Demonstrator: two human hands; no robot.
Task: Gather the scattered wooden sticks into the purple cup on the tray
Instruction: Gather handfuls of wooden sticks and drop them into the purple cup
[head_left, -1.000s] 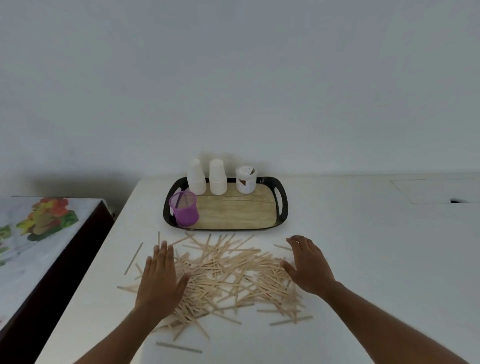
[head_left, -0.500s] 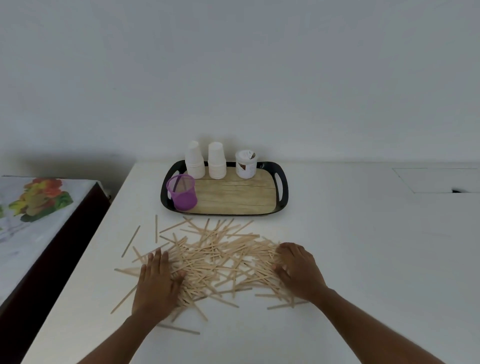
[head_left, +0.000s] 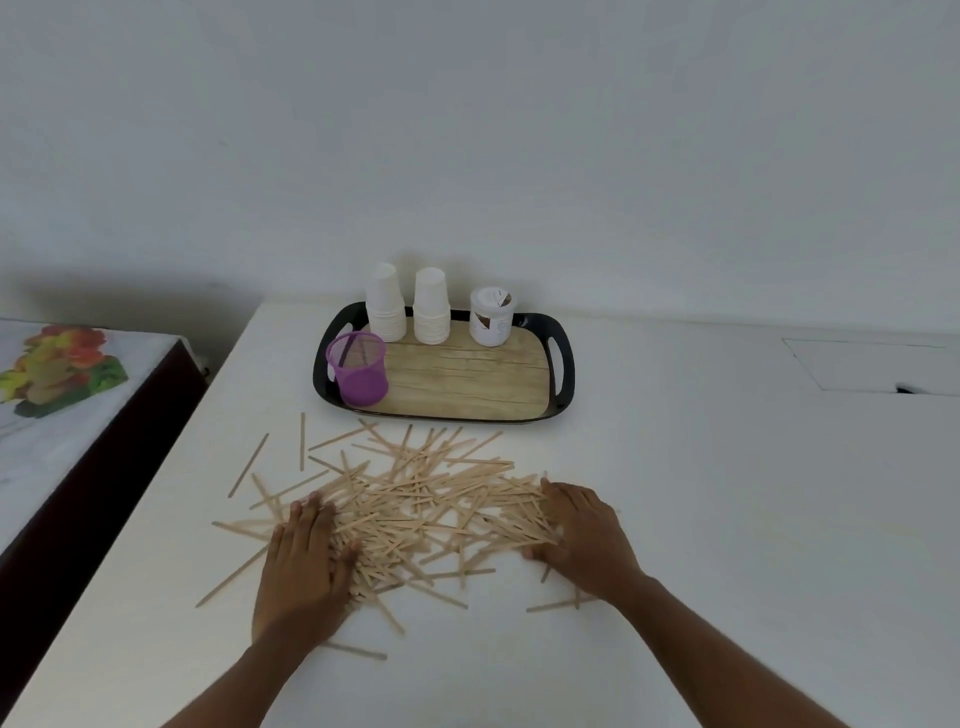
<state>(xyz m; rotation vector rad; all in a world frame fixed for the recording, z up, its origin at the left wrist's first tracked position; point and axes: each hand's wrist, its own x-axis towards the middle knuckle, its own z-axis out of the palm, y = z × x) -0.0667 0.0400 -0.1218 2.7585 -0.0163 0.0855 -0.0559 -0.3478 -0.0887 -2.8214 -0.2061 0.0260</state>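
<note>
A loose heap of thin wooden sticks (head_left: 426, 499) lies on the white table in front of a black tray (head_left: 563, 358) with a wood-look floor. A purple mesh cup (head_left: 358, 368) stands upright and empty in the tray's front left corner. My left hand (head_left: 306, 561) lies flat, palm down, on the heap's left side. My right hand (head_left: 584, 535) presses against the heap's right side with fingers curled onto the sticks. Neither hand has lifted any stick.
Two stacks of white paper cups (head_left: 385, 309) (head_left: 431, 306) and a small white jar (head_left: 491, 317) stand at the tray's back. Stray sticks (head_left: 249, 465) lie left of the heap. The table's left edge (head_left: 156, 493) drops beside a bed with a floral cover (head_left: 57, 374).
Both hands have slid inward over the sticks, bunching the heap tighter; the right hand's fingers have curled. The view has tilted a little, so the tray sits higher.
</note>
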